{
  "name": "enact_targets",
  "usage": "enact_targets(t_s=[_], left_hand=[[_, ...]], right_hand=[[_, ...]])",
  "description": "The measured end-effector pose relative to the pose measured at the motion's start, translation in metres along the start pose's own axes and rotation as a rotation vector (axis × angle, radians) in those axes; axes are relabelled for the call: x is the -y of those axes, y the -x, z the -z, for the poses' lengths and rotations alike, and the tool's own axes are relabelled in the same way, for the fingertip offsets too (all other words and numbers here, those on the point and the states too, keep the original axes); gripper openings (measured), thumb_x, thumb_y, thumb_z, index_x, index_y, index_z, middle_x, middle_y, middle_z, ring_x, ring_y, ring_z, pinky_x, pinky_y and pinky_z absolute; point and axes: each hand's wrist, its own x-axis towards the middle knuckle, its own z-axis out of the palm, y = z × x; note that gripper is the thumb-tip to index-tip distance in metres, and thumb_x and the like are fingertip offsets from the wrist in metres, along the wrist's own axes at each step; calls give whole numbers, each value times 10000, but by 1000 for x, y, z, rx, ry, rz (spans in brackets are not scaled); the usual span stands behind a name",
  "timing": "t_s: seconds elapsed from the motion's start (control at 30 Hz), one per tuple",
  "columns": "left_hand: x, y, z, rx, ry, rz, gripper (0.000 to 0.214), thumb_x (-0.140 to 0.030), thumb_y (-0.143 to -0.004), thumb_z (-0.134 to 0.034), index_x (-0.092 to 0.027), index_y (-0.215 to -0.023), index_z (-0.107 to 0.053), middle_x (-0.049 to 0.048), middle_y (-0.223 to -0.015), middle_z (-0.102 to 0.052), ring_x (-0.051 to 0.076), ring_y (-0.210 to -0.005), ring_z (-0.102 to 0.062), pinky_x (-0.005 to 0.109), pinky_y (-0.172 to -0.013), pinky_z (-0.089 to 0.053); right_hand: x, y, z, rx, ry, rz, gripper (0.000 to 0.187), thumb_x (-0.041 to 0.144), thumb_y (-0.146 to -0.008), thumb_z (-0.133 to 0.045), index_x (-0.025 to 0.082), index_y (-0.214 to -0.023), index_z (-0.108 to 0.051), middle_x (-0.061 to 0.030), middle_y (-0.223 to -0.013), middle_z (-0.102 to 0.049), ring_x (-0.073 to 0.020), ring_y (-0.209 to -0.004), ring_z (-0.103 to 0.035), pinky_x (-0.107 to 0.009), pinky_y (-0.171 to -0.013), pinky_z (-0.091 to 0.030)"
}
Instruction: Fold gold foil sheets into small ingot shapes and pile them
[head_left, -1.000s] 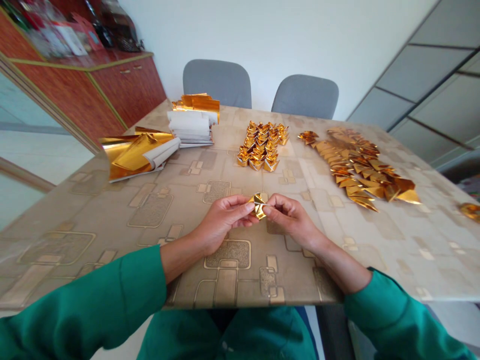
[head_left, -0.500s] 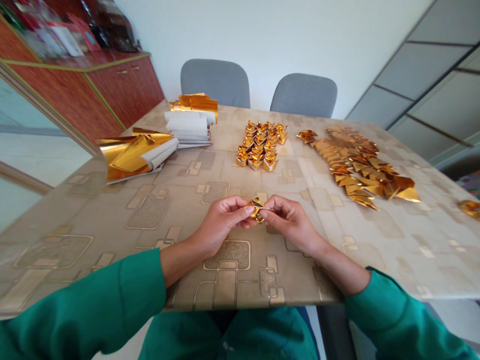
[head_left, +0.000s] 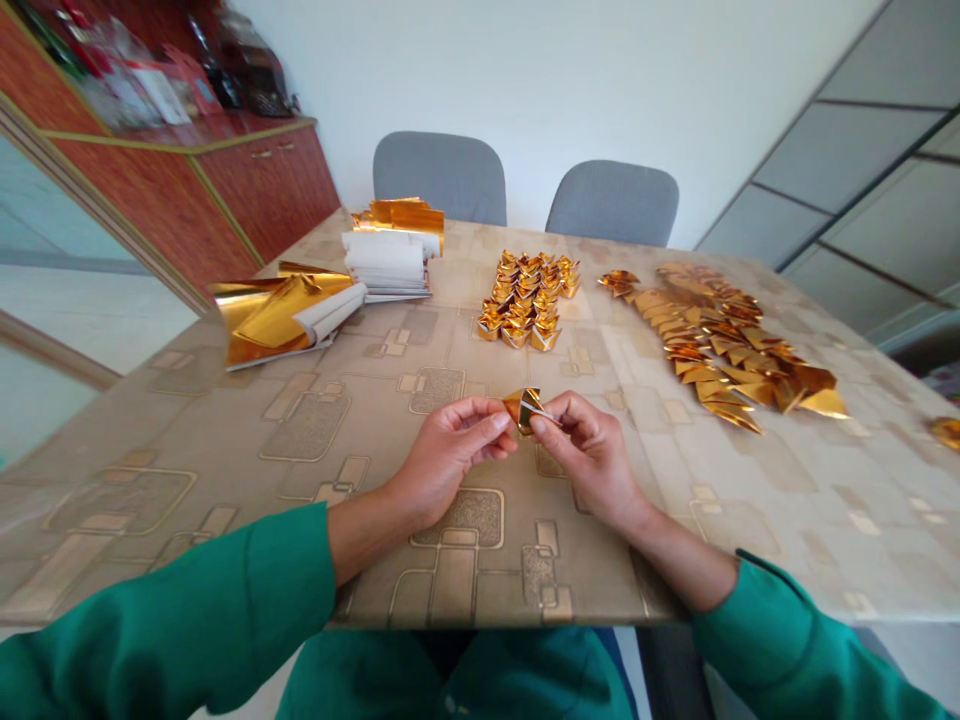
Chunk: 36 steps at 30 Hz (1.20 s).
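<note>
A small folded piece of gold foil paper (head_left: 529,408) is held up between my hands, above the near middle of the table. My left hand (head_left: 469,440) pinches its left side between thumb and fingers. On the other side, my right hand (head_left: 589,445) grips its right edge, where a thin pale strip shows. Beyond them, finished-looking gold foil ingot shapes (head_left: 529,300) stand in close rows. To the right spreads a pile of flatter folded gold foil pieces (head_left: 720,340).
Gold sheets with white backs (head_left: 281,315) lie loosely at the left, beside a stack of white-backed sheets (head_left: 386,262). A patterned cloth covers the table (head_left: 315,560). Two grey chairs (head_left: 442,175) stand behind it, and a wooden cabinet (head_left: 262,190) is at the far left.
The gold foil piece has turned in my fingers and now shows a wider, more opened face. My right hand has shifted slightly right, and the whole view has moved a little.
</note>
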Motion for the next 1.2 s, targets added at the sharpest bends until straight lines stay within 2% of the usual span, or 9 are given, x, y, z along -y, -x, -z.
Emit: enact_targets(t_s=[0.2,0.33,0.47,0.6,0.73,0.9,1.07,1.13,1.2], left_hand=[[-1,2,-5,-58,-8,10,313,-322,-636,-860,-127,-799,-677,3,-709,-687,81,-583,-615,193,-567,-458],[0,2,-5,-50,-42,0,314,-328,-643,-856,-129,-794,-666,-9,-693,-667,76,-575,-593,193,-558,-436],[-2,-1,-1,29,-38,12,275,-317,-685,-831,-142,-794,-649,-25,-685,-637,68,-580,-565,190,-560,-409],[-8,-3,4,183,-44,126,269,-313,-701,-823,-146,-800,-637,-46,-657,-579,43,-533,-486,180,-531,-346],[-11,-4,7,267,-33,198,283,-316,-696,-833,-145,-798,-631,-55,-630,-538,35,-519,-430,179,-516,-285],[-11,-2,8,317,25,264,280,-312,-697,-843,-156,-819,-646,-59,-613,-515,39,-518,-410,186,-514,-271],[-11,1,8,369,97,361,303,-312,-662,-870,-160,-811,-655,-47,-631,-521,52,-542,-440,194,-532,-295],[-10,2,7,381,123,393,294,-295,-657,-873,-165,-809,-657,-39,-654,-536,55,-558,-450,196,-538,-301],[-9,2,7,370,121,393,296,-291,-647,-878,-165,-806,-663,-39,-659,-537,56,-567,-441,197,-540,-300]], right_hand=[[4,0,-5,-3,187,93,115,195,-871,-564,204,-763,-526,27,-677,-557,-105,-602,-516,-226,-578,-397],[4,1,-7,-27,229,67,163,177,-821,-584,213,-710,-470,50,-619,-486,-95,-549,-452,-223,-546,-351],[6,0,-4,72,-66,-110,230,374,-868,-613,206,-747,-510,26,-677,-520,-113,-619,-476,-244,-592,-374],[8,-4,2,202,-475,-370,456,614,-912,-465,186,-816,-589,-7,-718,-552,-126,-618,-473,-266,-582,-395],[10,-7,7,279,-596,-521,393,542,-809,-677,171,-722,-581,30,-612,-514,-89,-530,-403,-231,-516,-318],[12,-6,13,407,-684,-596,395,486,-796,-709,166,-647,-532,64,-510,-457,-64,-467,-332,-224,-479,-238],[13,-4,16,522,-827,-711,352,436,-775,-743,179,-685,-520,87,-488,-416,-66,-459,-317,-224,-487,-246],[13,-4,16,532,-853,-706,363,435,-758,-758,179,-668,-516,85,-480,-419,-67,-459,-320,-227,-488,-249],[13,-5,16,470,-838,-681,346,427,-756,-761,175,-683,-536,87,-474,-426,-63,-450,-311,-226,-484,-241]])
